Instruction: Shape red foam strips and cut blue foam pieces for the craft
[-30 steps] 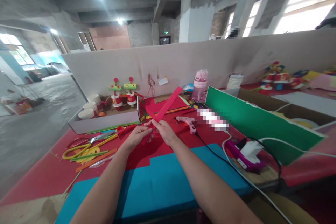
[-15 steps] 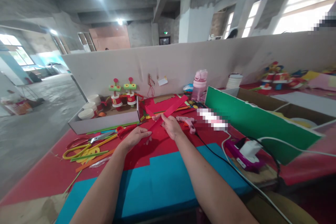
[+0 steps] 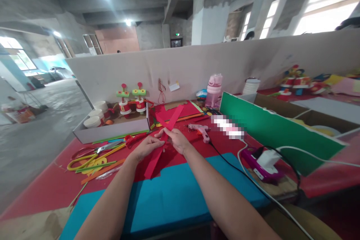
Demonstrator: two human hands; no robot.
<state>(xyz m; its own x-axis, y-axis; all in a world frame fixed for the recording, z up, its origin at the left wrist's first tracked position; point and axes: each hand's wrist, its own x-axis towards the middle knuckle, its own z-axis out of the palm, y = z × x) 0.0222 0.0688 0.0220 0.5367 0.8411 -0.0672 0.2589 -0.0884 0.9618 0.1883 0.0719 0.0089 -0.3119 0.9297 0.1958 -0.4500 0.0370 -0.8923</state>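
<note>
A long red paper strip [image 3: 153, 164] slants across the middle of the table, held between both hands. My left hand [image 3: 147, 147] pinches it from the left side, thumb on top. From the right, my right hand [image 3: 177, 139] grips it just above, its fingertips close to the left ones. A second short red piece appears to cross the strip beyond the fingers; whether they are joined cannot be made out. Right of my right hand lies a pink glue gun [image 3: 200, 131]. Yellow-handled scissors [image 3: 97, 152] rest left of my left hand.
A blue board [image 3: 174, 198] lies along the near edge. A white box [image 3: 112, 132] with cups and two paper-cup figures [image 3: 132, 103] stands at the back left. To the right are a green panel [image 3: 264, 131], a purple power strip [image 3: 260, 167], cables and a pink bottle [image 3: 214, 90].
The red strip has turned steeper, its near end now showing below my hands and its far end shifted left. My right hand has moved slightly left and down, closer to my left.
</note>
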